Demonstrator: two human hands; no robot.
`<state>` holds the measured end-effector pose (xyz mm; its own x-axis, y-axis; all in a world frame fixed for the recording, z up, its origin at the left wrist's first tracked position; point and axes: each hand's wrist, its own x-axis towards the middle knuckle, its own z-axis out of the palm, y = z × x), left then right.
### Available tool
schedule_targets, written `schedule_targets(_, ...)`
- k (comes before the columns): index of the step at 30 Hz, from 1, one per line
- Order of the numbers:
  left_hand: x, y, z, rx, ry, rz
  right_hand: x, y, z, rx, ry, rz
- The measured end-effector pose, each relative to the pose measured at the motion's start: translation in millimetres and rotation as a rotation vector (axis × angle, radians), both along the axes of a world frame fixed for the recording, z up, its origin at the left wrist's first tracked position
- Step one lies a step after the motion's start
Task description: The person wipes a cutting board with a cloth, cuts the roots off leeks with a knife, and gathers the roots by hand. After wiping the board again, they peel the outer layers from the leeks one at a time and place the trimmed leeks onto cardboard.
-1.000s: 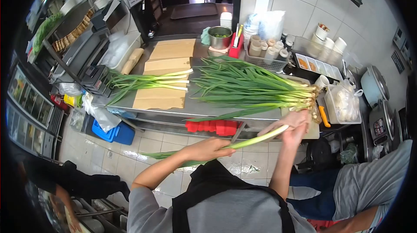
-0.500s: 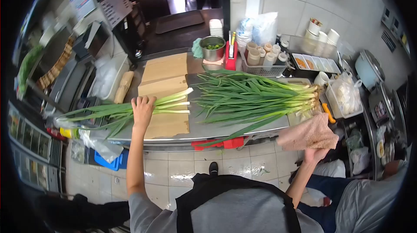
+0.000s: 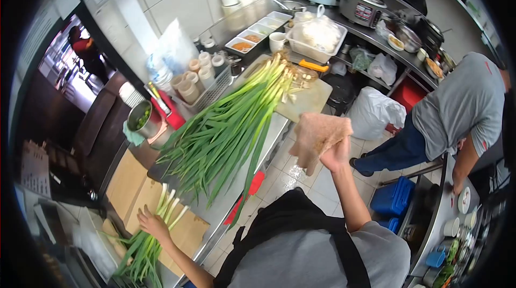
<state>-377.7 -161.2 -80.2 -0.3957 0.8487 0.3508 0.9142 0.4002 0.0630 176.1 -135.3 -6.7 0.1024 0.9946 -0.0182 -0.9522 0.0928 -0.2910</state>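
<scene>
My left hand (image 3: 154, 224) lies at the near-left bunch of green onions (image 3: 173, 214), its fingers stretched out and apart over the stalks. That bunch rests on a flattened piece of cardboard (image 3: 189, 234), white ends pointing away from me. My right hand (image 3: 337, 153) is closed around a pinkish-brown cloth (image 3: 318, 136), held up in front of the counter's edge. A large pile of green onions (image 3: 226, 132) spreads over the metal counter, its root ends on a cutting board (image 3: 309, 100). An orange-handled knife (image 3: 313, 66) lies beside the roots.
Squeeze bottles stand in a grey basket (image 3: 215, 86) behind the pile. A metal pot (image 3: 141, 116) with green pieces is at its left. A white basket (image 3: 336, 46) holds a plastic bag. To the right, another person (image 3: 451, 110) leans over a second counter.
My view has swung to the right, bringing the other person and second counter into sight. The cloth is raised in my right hand. My left hand's fingers look more spread over the small bunch.
</scene>
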Motion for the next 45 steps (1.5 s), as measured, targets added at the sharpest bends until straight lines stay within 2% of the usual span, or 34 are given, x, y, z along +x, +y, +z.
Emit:
schedule_targets(2, 44, 22, 12, 0.273, -0.275, -0.414, -12, 0, 5, 0.002, -0.048, 0.049)
schedule_targets(4, 144, 37, 52, 0.201, -0.754, -0.731, -27, 5, 8, 0.002, -0.101, 0.116)
schedule_targets(5, 183, 41, 56, 0.079, -0.924, -0.817, -36, 8, 9, 0.032, -0.086, 0.176)
schedule_targets(7, 252, 49, 51, -0.029, -1.113, -0.961, -52, 14, 9, 0.094, -0.058, 0.300)
schedule_targets(9, 301, 60, 33, -0.071, -1.327, -1.036, -55, 18, -12, -0.071, -0.264, 0.335)
schedule_targets(10, 310, 71, 9, -0.105, -1.333, -1.025, -53, 24, -21, -0.151, -0.367, 0.352)
schedule_targets(12, 319, 88, -8, -0.264, -1.484, -0.902, -44, 42, -24, -0.097, -0.730, 0.364)
schedule_targets(13, 321, 92, -5, -0.290, -1.528, -0.774, -37, 50, -26, -0.068, -0.911, 0.369)
schedule_targets(15, 325, 101, 9, -0.333, -1.604, -0.514, -15, 68, -38, -0.030, -1.036, 0.328)
schedule_targets(17, 340, 110, 31, -0.007, -1.870, -0.550, 6, 87, -55, 0.052, -1.144, 0.255)
schedule_targets(18, 347, 113, 41, 0.166, -1.992, -0.559, 18, 94, -64, 0.109, -1.202, 0.385)
schedule_targets(20, 361, 122, 63, 0.310, -2.132, -0.367, 44, 111, -70, 0.234, -1.310, 0.652)
schedule_targets(21, 367, 129, 68, 0.385, -2.194, -0.268, 57, 117, -65, 0.237, -1.224, 0.715)
schedule_targets(24, 373, 147, 62, 0.438, -2.335, -0.433, 116, 170, -59, 0.139, -1.617, 0.329)
schedule_targets(25, 391, 153, 85, 0.551, -2.187, -0.334, 138, 191, -60, 0.078, -1.719, 0.156)
schedule_targets(26, 396, 160, 88, 0.576, -2.104, -0.368, 158, 212, -59, 0.019, -1.810, -0.015)
schedule_targets(28, 402, 163, 91, 0.647, -1.931, -0.404, 189, 245, -41, -0.019, -2.029, -0.207)
schedule_targets(32, 416, 159, 94, 0.865, -1.641, -0.401, 222, 298, -67, -0.059, -2.365, -0.382)
schedule_targets(34, 424, 155, 95, 0.892, -1.542, -0.384, 234, 316, -87, -0.024, -2.484, -0.354)
schedule_targets(36, 426, 156, 95, 0.849, -1.421, -0.466, 246, 327, -105, -0.062, -2.572, -0.342)
schedule_targets(39, 413, 165, 82, 0.576, -0.830, -0.550, 247, 338, -123, -0.104, -2.657, -0.340)
schedule_targets(42, 441, 209, 114, 0.487, -0.304, -0.700, 250, 351, -132, -0.091, -2.724, -0.346)
schedule_targets(44, 459, 235, 118, 0.161, -0.242, -0.584, 252, 359, -138, -0.095, -2.726, -0.250)
schedule_targets(45, 461, 250, 112, 0.078, -0.168, -0.644, 254, 361, -139, -0.095, -2.726, -0.211)
